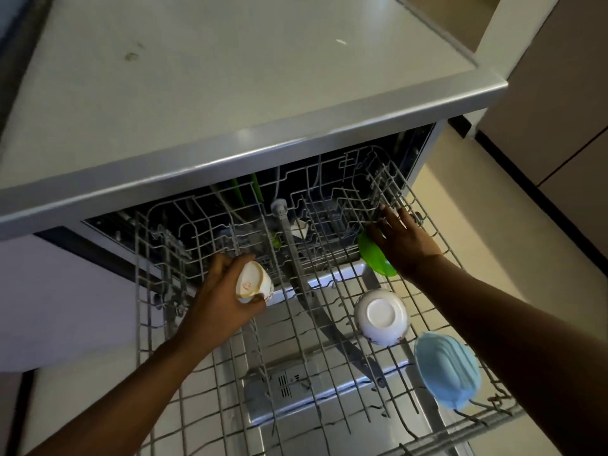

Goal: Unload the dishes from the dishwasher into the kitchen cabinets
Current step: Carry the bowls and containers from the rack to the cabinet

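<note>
The dishwasher's grey wire rack (pixel 329 383) is pulled out under the counter. My left hand (pixel 220 297) is closed around a small white cup (pixel 252 283), tipped on its side above the rack's left half. My right hand (pixel 399 236) reaches to the rack's right side with its fingers spread over a green plate (pixel 375 258); whether it grips the plate is unclear. A white bowl (pixel 381 315) lies upside down in the rack. A light blue bowl (pixel 447 370) leans on edge at the rack's near right.
A pale countertop (pixel 230 77) overhangs the dishwasher opening. Green items (pixel 255 189) stand at the rack's back. The open dishwasher door (pixel 312 386) lies below the rack. Beige cabinet fronts (pixel 566 110) stand to the right, beyond a strip of floor.
</note>
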`<act>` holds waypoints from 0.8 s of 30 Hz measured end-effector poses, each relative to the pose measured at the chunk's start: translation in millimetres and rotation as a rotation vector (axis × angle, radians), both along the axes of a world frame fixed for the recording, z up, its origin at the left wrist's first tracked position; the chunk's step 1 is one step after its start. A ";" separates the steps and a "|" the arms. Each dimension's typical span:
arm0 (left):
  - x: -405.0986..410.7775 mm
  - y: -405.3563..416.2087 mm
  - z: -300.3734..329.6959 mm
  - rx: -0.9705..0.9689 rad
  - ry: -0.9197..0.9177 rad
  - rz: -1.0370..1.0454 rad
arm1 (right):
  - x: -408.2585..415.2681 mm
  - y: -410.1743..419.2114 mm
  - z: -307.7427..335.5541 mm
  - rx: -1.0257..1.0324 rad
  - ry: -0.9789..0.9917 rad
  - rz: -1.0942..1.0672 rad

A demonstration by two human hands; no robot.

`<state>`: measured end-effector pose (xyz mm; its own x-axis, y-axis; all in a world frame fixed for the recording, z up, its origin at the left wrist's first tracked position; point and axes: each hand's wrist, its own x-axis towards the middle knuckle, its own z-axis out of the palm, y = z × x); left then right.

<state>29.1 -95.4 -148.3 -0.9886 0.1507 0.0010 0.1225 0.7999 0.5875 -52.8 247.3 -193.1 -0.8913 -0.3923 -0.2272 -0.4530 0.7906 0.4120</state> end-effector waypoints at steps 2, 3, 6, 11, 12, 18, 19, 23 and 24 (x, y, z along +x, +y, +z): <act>1.7 -2.2 5.4 0.013 0.012 0.008 | -3.9 -4.5 5.0 -0.033 0.025 0.044; 1.8 -3.1 9.1 0.025 0.026 0.031 | -7.1 -6.0 12.1 -0.022 0.012 0.037; 2.2 -0.9 22.6 0.082 0.065 0.125 | -11.8 -3.0 25.6 -0.040 -0.042 -0.023; 15.4 4.3 45.6 0.086 0.087 0.142 | 18.6 -15.7 54.4 -0.572 -0.264 -0.210; 19.5 5.3 50.7 0.094 0.091 0.141 | 26.8 -20.3 58.5 -0.707 -0.296 -0.258; 52.4 2.9 99.9 0.088 0.148 0.102 | 72.4 -47.4 81.2 -1.074 -0.381 -0.428; 57.5 0.3 106.1 0.078 0.165 0.092 | 79.0 -51.1 87.5 -1.078 -0.399 -0.416; 95.6 -22.4 147.9 0.055 0.251 0.067 | 115.7 -78.3 137.7 -1.134 -0.429 -0.388; 108.1 -31.7 160.4 0.056 0.263 0.068 | 125.3 -89.1 155.7 -1.167 -0.424 -0.374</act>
<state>137.2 -127.1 12.1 -0.9612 0.0762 0.2650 0.2234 0.7785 0.5865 72.5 158.3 -37.4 -0.9323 -0.2934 -0.2116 -0.0530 0.6895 -0.7223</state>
